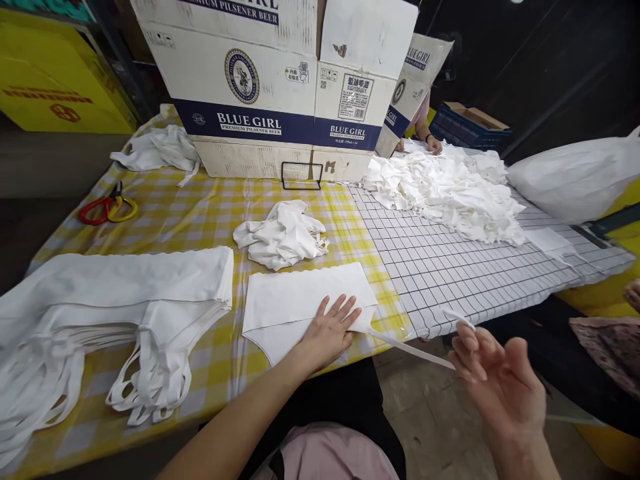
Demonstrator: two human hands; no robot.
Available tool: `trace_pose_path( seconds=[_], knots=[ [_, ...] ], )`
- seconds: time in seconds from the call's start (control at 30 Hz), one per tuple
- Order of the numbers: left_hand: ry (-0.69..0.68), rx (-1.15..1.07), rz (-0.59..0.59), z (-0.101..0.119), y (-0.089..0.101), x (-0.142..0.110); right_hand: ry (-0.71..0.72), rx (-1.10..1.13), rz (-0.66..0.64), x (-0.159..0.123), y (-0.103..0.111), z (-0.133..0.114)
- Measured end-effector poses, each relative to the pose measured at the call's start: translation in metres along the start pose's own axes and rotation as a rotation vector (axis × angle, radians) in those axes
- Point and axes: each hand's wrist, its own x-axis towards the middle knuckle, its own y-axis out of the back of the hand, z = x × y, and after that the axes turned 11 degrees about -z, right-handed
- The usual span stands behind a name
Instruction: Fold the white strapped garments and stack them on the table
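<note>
A white garment piece (pixel 293 303) lies flat on the yellow checked tablecloth in front of me. My left hand (pixel 331 331) rests palm down on its right part, fingers spread. From its right side a thin white strap (pixel 405 348) runs to my right hand (pixel 495 380), raised off the table edge with the palm turned up. The fingers of that hand are curled round the strap, and a short end sticks out above them. To the left is a thick stack of like garments (pixel 185 283), with strap loops hanging down. A crumpled white garment (pixel 283 235) lies just behind the flat one.
Red-and-yellow-handled scissors (pixel 109 205) lie at the left. Large beer cartons (pixel 250 80) stand at the back, behind a black wire stand (pixel 301 176). A heap of white garments (pixel 445 187) covers the right table, where another person's hand (pixel 433 144) shows. More white cloth (pixel 160 148) lies back left.
</note>
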Motion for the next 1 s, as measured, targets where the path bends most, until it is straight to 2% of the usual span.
trace_pose_path(
  seconds=[0.33, 0.53, 0.73, 0.9, 1.0],
  knots=[
    [0.009, 0.015, 0.037, -0.001, -0.004, 0.003, 0.141, -0.219, 0.193, 0.016, 0.004, -0.011],
    [-0.001, 0.004, 0.057, -0.003, -0.006, 0.005, 0.185, -0.363, 0.213, 0.019, 0.001, -0.017],
    [-0.013, -0.057, 0.034, -0.004, -0.003, 0.004, 0.110, -0.414, 0.180, 0.014, -0.004, -0.010],
    [-0.020, -0.333, 0.063, 0.009, 0.022, 0.000, -0.032, -0.501, 0.112, 0.016, -0.017, 0.008],
    [0.000, -0.771, 0.017, 0.026, 0.044, -0.002, -0.170, -0.549, -0.020, 0.021, -0.027, 0.024]
  ],
)
